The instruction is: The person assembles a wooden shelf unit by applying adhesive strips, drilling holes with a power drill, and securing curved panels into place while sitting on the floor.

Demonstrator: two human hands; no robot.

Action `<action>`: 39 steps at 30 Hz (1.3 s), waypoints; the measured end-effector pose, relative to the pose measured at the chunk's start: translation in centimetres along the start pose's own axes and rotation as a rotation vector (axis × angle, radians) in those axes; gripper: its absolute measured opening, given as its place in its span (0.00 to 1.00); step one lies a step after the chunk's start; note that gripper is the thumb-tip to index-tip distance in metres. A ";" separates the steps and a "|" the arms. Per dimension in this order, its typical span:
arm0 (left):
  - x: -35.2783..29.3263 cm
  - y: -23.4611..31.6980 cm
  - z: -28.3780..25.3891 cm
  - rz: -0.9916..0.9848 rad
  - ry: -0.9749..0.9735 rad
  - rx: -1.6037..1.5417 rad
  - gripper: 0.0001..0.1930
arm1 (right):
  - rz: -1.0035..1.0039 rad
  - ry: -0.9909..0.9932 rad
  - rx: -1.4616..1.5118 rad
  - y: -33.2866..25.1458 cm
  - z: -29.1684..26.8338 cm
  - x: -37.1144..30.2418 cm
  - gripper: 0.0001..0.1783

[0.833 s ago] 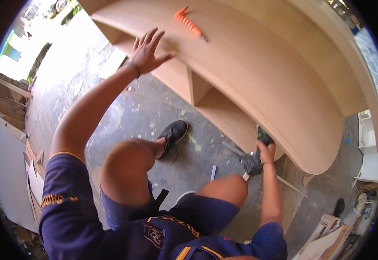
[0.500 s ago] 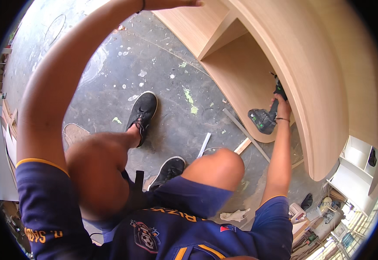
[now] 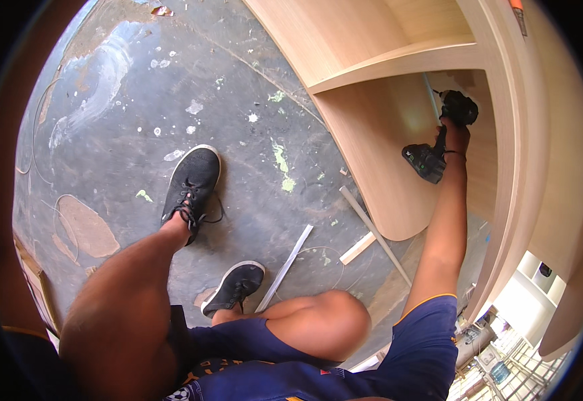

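My right hand (image 3: 456, 136) is wrapped round the grip of a black cordless drill (image 3: 458, 107) with a battery pack at its foot. It holds the drill inside a lower compartment of a light wood-grain cabinet (image 3: 398, 75). The drill's nose points left, close to the compartment's inner panel (image 3: 388, 134); whether the tip touches anything I cannot tell. Only my left arm shows, running up along the dark left rim, and its hand is out of the picture.
On the concrete floor (image 3: 238, 180) lie a grey rod (image 3: 375, 234), a pale wood offcut (image 3: 358, 248) and a white strip (image 3: 288, 264), near my shoes. A thin orange-ended object (image 3: 519, 15) is at the top right. White shelving (image 3: 529, 287) stands at lower right.
My view has shifted and shows more of the cabinet's inside. The drill and my right hand have gone further up into the compartment. My left hand has left the picture.
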State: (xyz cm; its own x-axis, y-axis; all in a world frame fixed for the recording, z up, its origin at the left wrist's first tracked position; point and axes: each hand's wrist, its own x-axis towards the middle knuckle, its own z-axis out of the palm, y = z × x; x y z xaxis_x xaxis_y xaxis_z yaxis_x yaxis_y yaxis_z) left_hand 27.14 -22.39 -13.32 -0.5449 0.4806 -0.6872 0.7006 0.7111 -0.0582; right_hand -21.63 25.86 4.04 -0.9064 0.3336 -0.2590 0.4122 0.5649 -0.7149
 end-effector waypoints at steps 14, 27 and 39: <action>-1.6 -0.5 -1.0 0.055 -0.053 -0.060 0.32 | 0.079 -0.016 -0.008 -0.8 2.4 4.8 0.17; -1.6 -0.4 -0.8 0.078 -0.038 -0.044 0.33 | 0.083 -0.038 -0.049 -1.4 2.7 4.9 0.17; -1.2 2.2 5.7 -0.430 -0.059 -0.987 0.32 | 0.097 -0.076 -0.142 -1.3 2.5 6.0 0.14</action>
State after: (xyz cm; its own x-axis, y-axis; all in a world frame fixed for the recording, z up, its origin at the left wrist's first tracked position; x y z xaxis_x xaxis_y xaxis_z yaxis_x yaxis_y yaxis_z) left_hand 31.93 -24.30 -16.77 -0.6149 0.0853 -0.7840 -0.2398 0.9269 0.2889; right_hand -27.83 25.26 1.76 -0.8641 0.3366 -0.3741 0.5016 0.6355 -0.5870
